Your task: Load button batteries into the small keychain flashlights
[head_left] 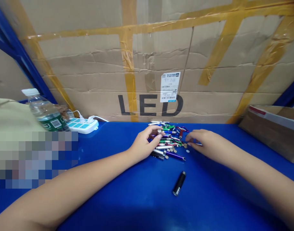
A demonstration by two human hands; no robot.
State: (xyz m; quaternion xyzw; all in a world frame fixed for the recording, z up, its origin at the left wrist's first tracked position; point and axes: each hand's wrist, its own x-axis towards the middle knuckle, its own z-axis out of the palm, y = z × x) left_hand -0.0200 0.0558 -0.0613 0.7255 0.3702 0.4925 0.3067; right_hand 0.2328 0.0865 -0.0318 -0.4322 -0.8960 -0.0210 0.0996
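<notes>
My left hand [147, 141] rests at the left side of a pile of small metal penlights [165, 141], coloured silver, blue, green, red, purple and black. Its thumb and fingers close around a small round silvery piece [159, 131], whose kind I cannot make out. To the right of the pile, my right hand [201, 139] hovers with bent fingers, thumb apart from them, and no held thing is visible. Below it lie small coin-like discs [185, 145], resembling button cells. A purple penlight [174, 156] lies at the near edge, and a black penlight [179, 183] lies apart, closer to me.
Behind the blue table [127, 199] stands a large taped cardboard box [94, 73] marked LED. On the left are a water bottle [44, 109] and a white power strip [85, 126] with plugs. An open brown paper bag or box [272, 133] stands at the right.
</notes>
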